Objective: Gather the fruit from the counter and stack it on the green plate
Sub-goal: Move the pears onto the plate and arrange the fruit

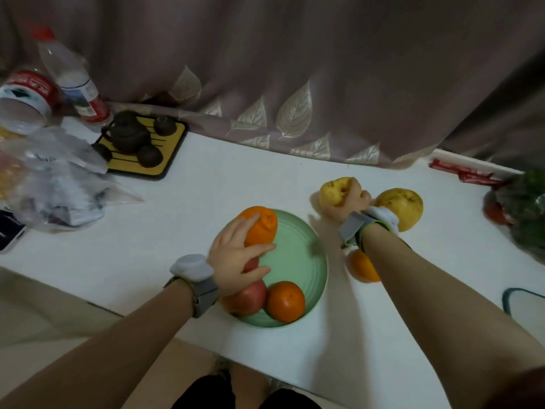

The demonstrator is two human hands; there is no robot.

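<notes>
The green plate (300, 255) lies on the white counter near its front edge. On its near side sit a red apple (250, 299) and an orange (285, 301). My left hand (239, 258) holds a second orange (261, 225) over the plate's far left rim. My right hand (343, 205) is closed around a yellow pear (334, 190) on the counter, right of the plate. Another yellow pear (402, 208) lies just right of that wrist. A third orange (364, 267) rests on the counter, partly hidden under my right forearm.
A yellow tray with a dark teapot and cups (138, 143) stands at the back left, with plastic bags (56, 178) and bottles (73, 81) beside it. A curtain (295, 84) hangs behind the counter. Green vegetables in a bag (528, 208) lie at the right edge.
</notes>
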